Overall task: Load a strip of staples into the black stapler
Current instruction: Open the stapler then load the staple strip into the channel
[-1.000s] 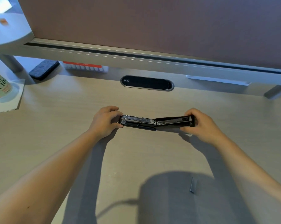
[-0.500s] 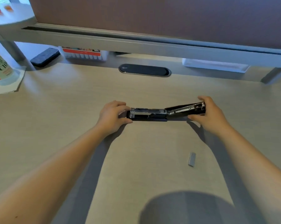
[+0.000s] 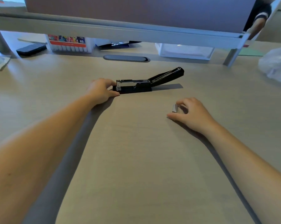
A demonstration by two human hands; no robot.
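Note:
The black stapler (image 3: 136, 87) lies on the wooden desk (image 3: 136, 151) with its lid swung open and tilted up to the right, its metal magazine exposed. My left hand (image 3: 101, 91) grips the stapler's left end, thumb and fingers on either side. Nearer to me and to the right, my right hand (image 3: 189, 113) pinches a short grey strip of staples (image 3: 174, 108) between thumb and fingers, just at the desk surface.
A grey shelf rail (image 3: 136, 32) runs across the back. Under it sit a marker box (image 3: 68, 44), a dark eraser (image 3: 31, 49), a white tray (image 3: 185, 50) and an oval cable port (image 3: 126, 58). A plastic bag (image 3: 275, 65) lies at the right.
My right hand has let go of the stapler's lid and dropped down to the staple strip, closing on it. The lid stays raised. My left hand keeps its hold.

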